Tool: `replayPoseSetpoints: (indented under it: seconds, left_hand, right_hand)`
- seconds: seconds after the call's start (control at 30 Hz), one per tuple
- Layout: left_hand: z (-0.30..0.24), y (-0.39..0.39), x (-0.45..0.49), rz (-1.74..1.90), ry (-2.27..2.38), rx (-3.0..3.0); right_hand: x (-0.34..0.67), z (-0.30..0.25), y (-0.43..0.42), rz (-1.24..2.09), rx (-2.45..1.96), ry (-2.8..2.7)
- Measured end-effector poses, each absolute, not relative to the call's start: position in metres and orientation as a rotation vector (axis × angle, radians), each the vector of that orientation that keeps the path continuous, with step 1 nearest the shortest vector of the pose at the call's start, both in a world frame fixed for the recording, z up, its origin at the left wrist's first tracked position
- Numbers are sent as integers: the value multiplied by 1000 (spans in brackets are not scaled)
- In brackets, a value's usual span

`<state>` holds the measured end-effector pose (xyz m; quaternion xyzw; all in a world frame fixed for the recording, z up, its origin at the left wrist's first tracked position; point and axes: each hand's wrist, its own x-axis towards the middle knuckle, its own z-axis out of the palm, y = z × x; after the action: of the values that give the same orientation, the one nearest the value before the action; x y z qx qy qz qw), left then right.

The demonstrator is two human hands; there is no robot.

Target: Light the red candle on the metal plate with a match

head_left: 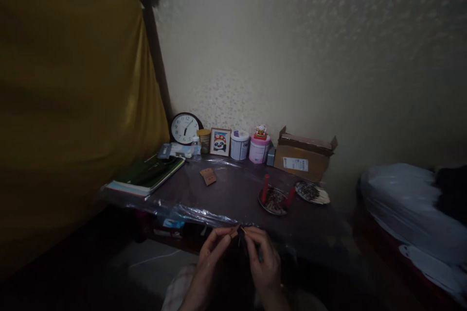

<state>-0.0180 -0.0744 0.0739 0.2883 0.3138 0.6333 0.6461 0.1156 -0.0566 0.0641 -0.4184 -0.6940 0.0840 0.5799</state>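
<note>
Pinching a small brown piece (234, 233) (too dim to name), left hand (210, 257) and right hand (263, 263) nearly touch.

The bench (233, 194) is dark-topped and covered by a clear plastic sheet (204, 214) that hangs over its front edge. Along the back stand a round wall clock (185, 128), a gold-lidded jar (204, 141), a framed panda picture (220, 142), a white tub (240, 146), a pink tub (259, 151) and an open cardboard box (301, 158). Stacked notebooks (146, 177) lie at the left end, a small brown card (207, 176) lies mid-bench, and two round metal dishes (273, 201) (312, 192) sit at the right, one holding two upright red cylinders (265, 188), the other a heap of sticks (321, 196).
</note>
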Motion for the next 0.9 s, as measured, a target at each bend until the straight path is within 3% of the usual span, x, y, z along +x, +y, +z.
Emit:
replayPoseSetpoints:
  seconds: [0.23, 0.4, 0.53, 0.9]
  left_hand:
    - [78, -75, -17, 1434, 641, 615]
    - [79, -72, -16, 1473, 696, 630]
    - [78, -73, -15, 1441, 674, 588]
    - [66, -69, -14, 1470, 705, 565]
  right_hand:
    - [120, 77, -67, 109, -899, -1561]
    - [129, 47, -41, 94, -1017, -1766]
    - [142, 30, -25, 219, -1225, -1484]
    - [124, 53, -44, 572, -1075, -1242]
